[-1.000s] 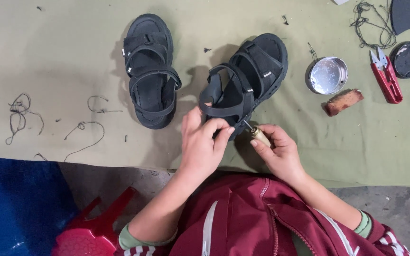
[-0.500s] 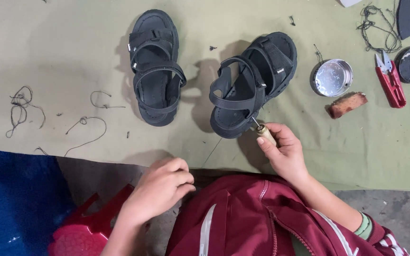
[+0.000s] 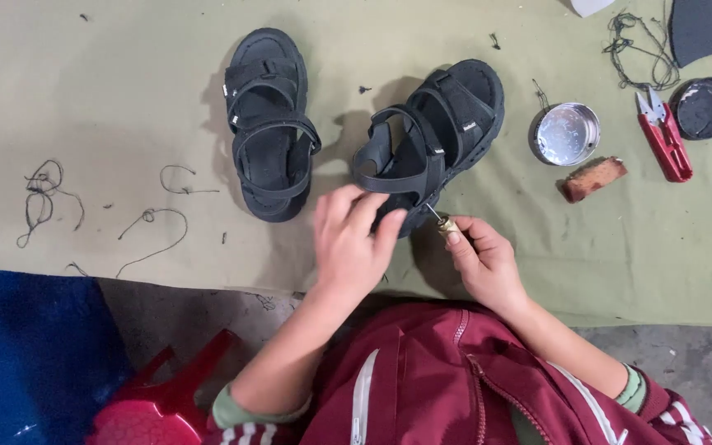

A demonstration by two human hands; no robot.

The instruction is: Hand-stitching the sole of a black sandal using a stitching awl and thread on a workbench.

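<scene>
I am looking at a black strapped sandal [image 3: 434, 140] lying tilted across the upper middle of the frame on an olive-green cloth [image 3: 125, 99], its heel end pointing down toward the hands. My left hand [image 3: 354, 241] is resting its fingers over that near end of the sandal, fingers spread loosely and touching the sole edge rather than closing round it. My right hand [image 3: 484, 257] is sitting just to the right of it, thumb and fingers pinching a small awl [image 3: 442, 221] with a brass-coloured collar; its thin metal tip is meeting the sandal's edge. Whether the tip is going into the sole, I cannot tell.

A second black sandal [image 3: 270, 124] is lying flat, well to the left of the first, toe toward the top of the frame. Right of the worked sandal, a round silver tin [image 3: 567, 133] is sitting open, with a brown block [image 3: 592, 178] just below it. Further right, red thread snips [image 3: 665, 136] are lying beside a dark round lid [image 3: 704, 107], and a tangle of dark thread [image 3: 634, 45] is showing at the upper right. Loose thread scraps [image 3: 47, 198] are scattered on the cloth at the left. A red plastic stool [image 3: 158, 404] is showing at the lower left, beside a blue mat [image 3: 18, 346].
</scene>
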